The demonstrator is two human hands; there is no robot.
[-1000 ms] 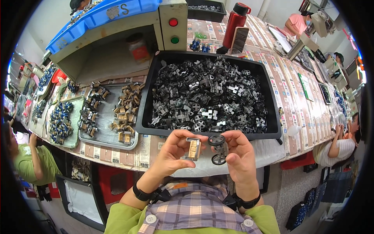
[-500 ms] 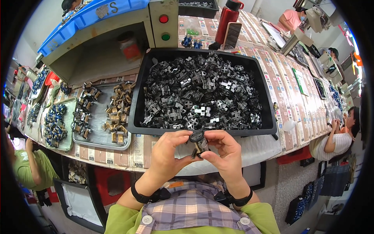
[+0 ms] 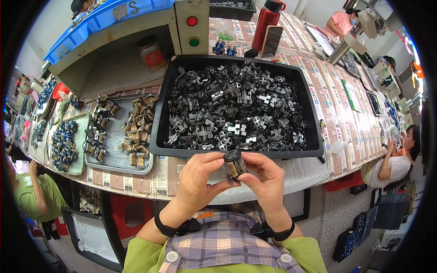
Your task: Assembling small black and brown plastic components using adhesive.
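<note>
Between my two hands is a small toy-vehicle part (image 3: 234, 164) with a round black wheel on top and a tan-gold piece in its side. My left hand (image 3: 199, 176) grips its left side with thumb and fingertips, the thumb low near a dark prong. From the right, my right hand (image 3: 265, 178) pinches the same part with thumb and index finger. Just beyond my fingers is a large black bin (image 3: 157, 136) heaped with black and silver wheeled parts (image 3: 236, 109). The fingers hide some of the held part.
A metal tray (image 3: 109, 164) of tan and black pieces lies left of the bin, with a green tray (image 3: 81, 169) of blue parts beside it. Behind stand a beige machine housing (image 3: 191, 27), a red bottle (image 3: 267, 25) and a phone (image 3: 272, 40). Co-workers sit at both sides.
The held part has turned slightly and moved a little to the right, showing more of its tan-gold side. Both hands keep hold of it.
</note>
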